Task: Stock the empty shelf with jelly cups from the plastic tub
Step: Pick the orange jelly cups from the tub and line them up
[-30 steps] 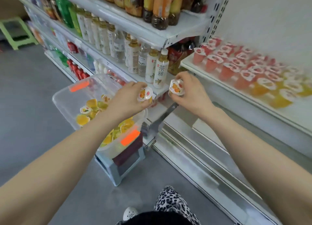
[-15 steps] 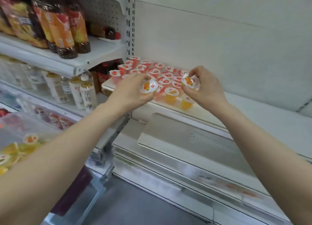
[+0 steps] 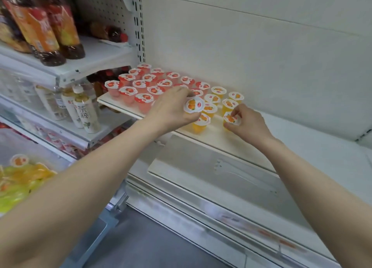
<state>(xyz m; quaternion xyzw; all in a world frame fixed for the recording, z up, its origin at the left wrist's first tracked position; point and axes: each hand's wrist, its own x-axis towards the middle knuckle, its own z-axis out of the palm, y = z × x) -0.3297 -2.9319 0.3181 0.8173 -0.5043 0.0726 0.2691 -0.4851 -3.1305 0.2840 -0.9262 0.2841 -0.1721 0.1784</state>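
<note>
Clear plastic is showing at the lower left, well behind the left hand [image 3: 173,111]: the plastic tub [image 3: 9,145], with glossy yellow and orange jelly cups [image 3: 22,177] heaped inside. Both bare forearms are pointing toward the smooth white shelf [image 3: 219,141]. The left hand is curling its fingers round a tilted orange cup [image 3: 192,105], whose round foil lid is facing the camera, and is holding it just above the front row. The right hand [image 3: 249,123] is pinching the rim of a second orange cup [image 3: 231,119] between thumb and fingertips; this cup is standing upright near the shelf's front edge. Between the hands, more tapered orange-filled cups [image 3: 218,90] are standing in rows. Beyond the left hand's knuckles, red-lidded pink cups [image 3: 141,86] are filling the shelf's far end. Left of that hand, pale tea bottles [image 3: 84,111] are standing on a neighbouring shelf.
</note>
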